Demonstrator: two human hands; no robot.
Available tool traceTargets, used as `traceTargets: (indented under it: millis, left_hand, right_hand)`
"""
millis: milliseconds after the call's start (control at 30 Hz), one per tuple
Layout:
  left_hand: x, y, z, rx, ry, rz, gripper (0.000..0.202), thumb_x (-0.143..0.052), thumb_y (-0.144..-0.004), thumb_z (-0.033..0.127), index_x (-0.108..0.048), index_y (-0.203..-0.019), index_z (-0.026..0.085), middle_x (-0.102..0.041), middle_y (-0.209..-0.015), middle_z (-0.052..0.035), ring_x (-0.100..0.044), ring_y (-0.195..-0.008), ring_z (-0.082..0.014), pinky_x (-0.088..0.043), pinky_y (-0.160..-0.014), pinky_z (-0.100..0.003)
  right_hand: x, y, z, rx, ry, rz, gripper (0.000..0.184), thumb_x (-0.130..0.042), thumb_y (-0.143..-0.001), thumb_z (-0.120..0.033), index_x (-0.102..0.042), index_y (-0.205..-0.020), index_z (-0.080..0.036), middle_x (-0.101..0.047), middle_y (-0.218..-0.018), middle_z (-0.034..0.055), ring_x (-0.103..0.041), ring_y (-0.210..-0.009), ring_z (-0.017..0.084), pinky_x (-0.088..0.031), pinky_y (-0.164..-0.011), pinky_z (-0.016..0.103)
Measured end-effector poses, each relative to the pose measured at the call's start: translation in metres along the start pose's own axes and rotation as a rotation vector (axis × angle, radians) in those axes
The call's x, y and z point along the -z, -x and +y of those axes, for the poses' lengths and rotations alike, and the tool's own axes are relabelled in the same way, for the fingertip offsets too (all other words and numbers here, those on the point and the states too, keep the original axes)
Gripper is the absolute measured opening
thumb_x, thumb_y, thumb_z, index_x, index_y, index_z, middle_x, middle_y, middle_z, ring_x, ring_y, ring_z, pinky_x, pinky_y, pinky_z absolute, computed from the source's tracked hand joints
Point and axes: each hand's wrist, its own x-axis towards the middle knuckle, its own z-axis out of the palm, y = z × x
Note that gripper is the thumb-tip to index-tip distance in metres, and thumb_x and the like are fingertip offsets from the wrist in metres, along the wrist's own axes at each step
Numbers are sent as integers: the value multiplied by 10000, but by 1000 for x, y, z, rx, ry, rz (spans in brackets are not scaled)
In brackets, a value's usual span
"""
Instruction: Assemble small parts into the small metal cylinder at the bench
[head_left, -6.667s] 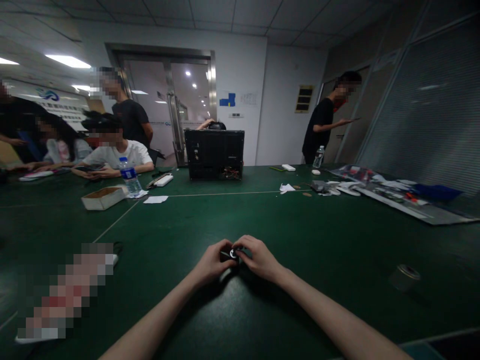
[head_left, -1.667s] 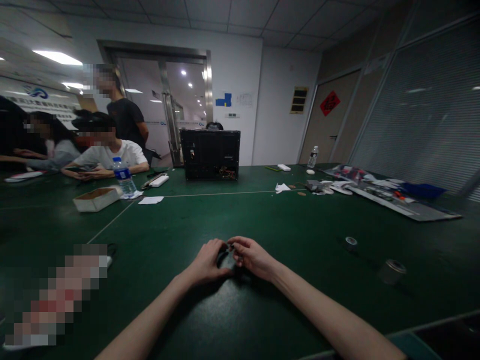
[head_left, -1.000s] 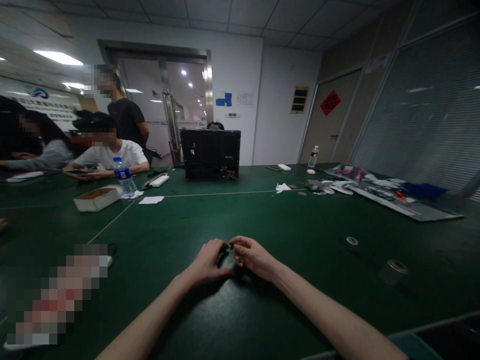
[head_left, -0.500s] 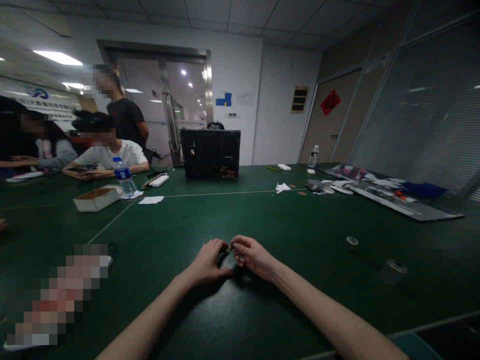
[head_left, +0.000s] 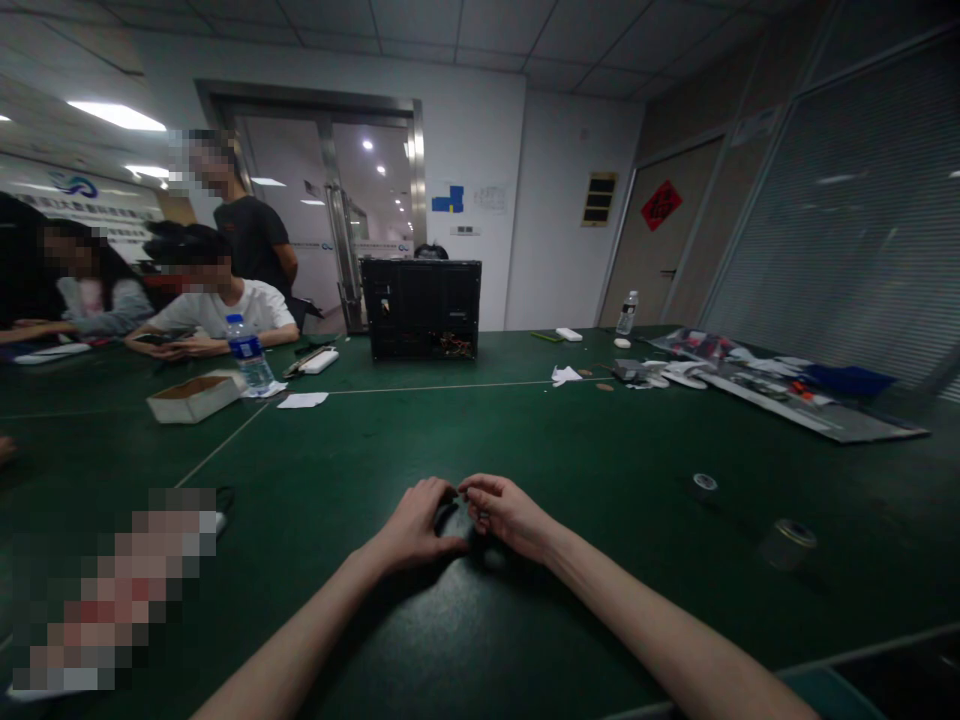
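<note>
My left hand [head_left: 421, 524] rests low over the green table [head_left: 420, 430], its fingers arched and its thumb stretched apart, forming an open curve. Facing it, my right hand [head_left: 508, 512] has curled fingers drawn together at the tips. The fingertips of both hands almost meet. Dark shade fills the gap between them, and whatever the right fingers may hold is too small or hidden to make out. To the right of my right arm stand a small roll [head_left: 704, 484] and a larger round can-like thing [head_left: 789, 543].
A pixelated long object [head_left: 124, 590] lies at left. Farther off are an open box [head_left: 196, 396], a water bottle [head_left: 248, 355], white paper [head_left: 302, 400], a black computer case [head_left: 421, 310] and a cluttered board [head_left: 817, 405]. Several people sit or stand at back left.
My right hand's fingertips have shifted very slightly. My left hand and the things on the table stay where they were.
</note>
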Motion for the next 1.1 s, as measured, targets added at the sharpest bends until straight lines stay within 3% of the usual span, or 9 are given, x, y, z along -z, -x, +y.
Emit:
traceTargets:
  millis: [233,333,467,600,733,833,967,1100]
  left_hand:
    - [-1,-1,1,5,-10,1,557,-711,-616,480,-551,-1073,205,-561,-1052,-74,-508,-988,-270,-407,-849,-356]
    - [0,0,1,7,-2,-3,562,-710,-620,498,-551,-1075,209,-559,-1047,-68,-509,-974,-265,-409,-841,-359]
    - [-1,0,-1,8,2,-9,611,-720,-607,529,-549,-1096,205,-553,-1080,-77,-504,-988,-267,-406,-855,-367]
    - [-2,0,-4,-9,25,-17,644,-714,-613,551,-536,-1128,207,-546,-1114,-85,-497,-1021,-270,-401,-879,-376]
    - [-2,-1,-5,-15,35,-19,644,-710,-623,559,-536,-1126,196,-551,-1113,-88,-502,-1016,-269,-405,-878,-380]
    - [-1,-1,-2,-8,33,-25,645,-706,-626,560,-540,-1128,190,-548,-1120,-96,-501,-1023,-276,-405,-881,-386]
    - [2,-1,1,7,40,-38,638,-696,-634,565,-539,-1122,186,-546,-1127,-99,-500,-1033,-280,-405,-894,-397]
    - [3,0,2,4,43,-40,668,-695,-631,579,-530,-1144,185,-548,-1127,-96,-500,-1032,-280,-412,-892,-403]
  right_hand:
    - [-1,0,2,17,36,-5,360,-812,-595,-366,-624,-825,-162,-547,-679,-34,-467,-539,61,-337,-469,187]
    - [2,-1,-4,58,151,10,335,-778,-632,-406,-597,-787,-169,-556,-673,-29,-479,-542,75,-362,-470,193]
    - [10,8,-29,217,570,41,252,-697,-725,-406,-628,-817,-181,-601,-691,8,-534,-604,136,-415,-517,252]
    - [31,37,-61,482,1134,232,124,-616,-797,-300,-691,-846,-214,-645,-818,52,-578,-733,192,-452,-681,337]
    - [83,79,-81,421,1418,424,194,-525,-825,-258,-689,-922,-222,-661,-946,74,-616,-841,217,-474,-780,362]
    - [146,114,-101,256,1560,676,274,-556,-767,-246,-656,-1016,-191,-669,-989,95,-627,-878,242,-477,-801,379]
    - [228,155,-133,-33,1701,958,277,-524,-781,-308,-667,-984,-188,-683,-981,135,-638,-852,282,-469,-723,395]
    - [270,171,-144,-158,1741,925,282,-492,-777,-323,-671,-964,-209,-687,-1002,116,-643,-859,289,-470,-709,388]
